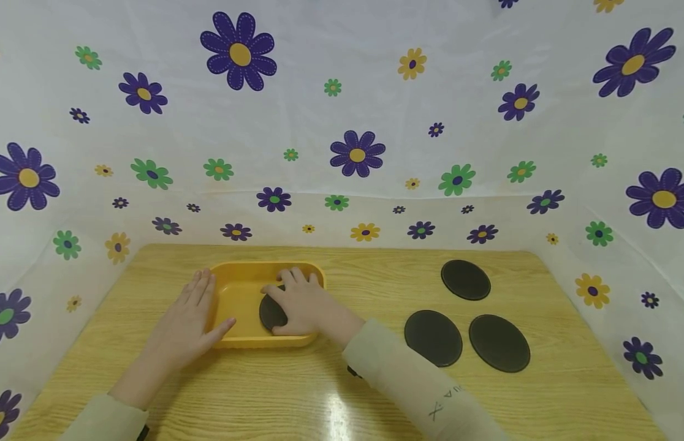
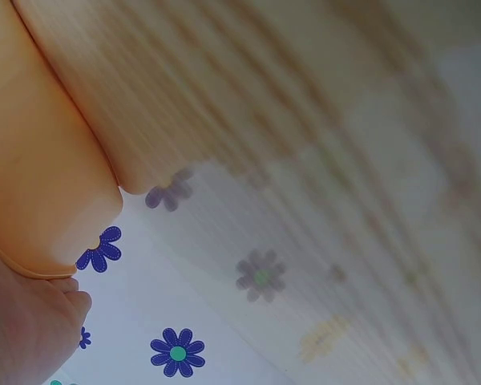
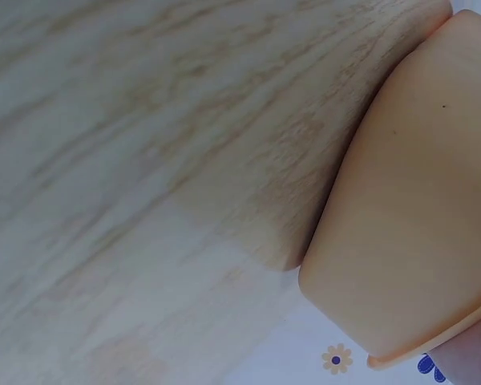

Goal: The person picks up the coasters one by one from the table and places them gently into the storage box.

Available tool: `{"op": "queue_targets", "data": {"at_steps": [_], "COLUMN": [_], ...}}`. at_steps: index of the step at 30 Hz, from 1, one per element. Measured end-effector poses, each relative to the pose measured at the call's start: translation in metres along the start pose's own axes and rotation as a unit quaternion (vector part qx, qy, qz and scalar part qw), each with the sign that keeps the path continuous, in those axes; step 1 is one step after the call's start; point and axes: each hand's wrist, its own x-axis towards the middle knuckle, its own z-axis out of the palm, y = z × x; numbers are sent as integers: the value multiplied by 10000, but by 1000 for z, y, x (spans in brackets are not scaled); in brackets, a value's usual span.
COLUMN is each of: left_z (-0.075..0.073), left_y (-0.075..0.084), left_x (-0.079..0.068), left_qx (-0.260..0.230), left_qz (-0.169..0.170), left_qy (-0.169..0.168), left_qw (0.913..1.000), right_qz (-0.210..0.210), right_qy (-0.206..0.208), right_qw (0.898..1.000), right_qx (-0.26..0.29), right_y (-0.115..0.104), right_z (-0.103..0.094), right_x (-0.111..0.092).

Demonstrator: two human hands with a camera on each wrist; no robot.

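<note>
A yellow rectangular tray (image 1: 239, 343) stands on the table. My left hand (image 1: 189, 321) rests along its left end, fingers straight and together, thumb over the front rim. Inside the tray's right half is a black round coaster (image 1: 273, 311), partly hidden under my right hand (image 1: 306, 304). The right hand grips it from above, with bent fingers towards the back wall and the thumb near the front wall. In the left wrist view, the tray's outer wall (image 2: 48, 152) shows with part of the left hand (image 2: 32, 321) at its rim. The right wrist view shows the tray's wall (image 3: 417, 176) too.
Three more black round coasters lie flat to the right: a back one (image 1: 466, 280), a front left one (image 1: 433, 338) partly behind the right sleeve, and a front right one (image 1: 499, 343). A flowered white cloth (image 1: 298, 110) encloses the wooden table (image 1: 369, 275) at the back and sides.
</note>
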Motion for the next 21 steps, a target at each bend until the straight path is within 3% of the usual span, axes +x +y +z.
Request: {"op": "queue_targets", "data": {"at_steps": [13,21], "left_z": [1,2], "left_y": [2,1], "left_x": [0,-1], "left_qx": [-42,-128], "left_qz": [2,5], "left_qy": [26,50], "left_qw": [10000,9999], "right_qz": [-106,-262], "right_qy": [270,601], "right_qw": [9990,9964], "right_qx": [346,532], "right_y": [6,13], "right_z": [-3,-14], "right_x": [-4,-22]}}
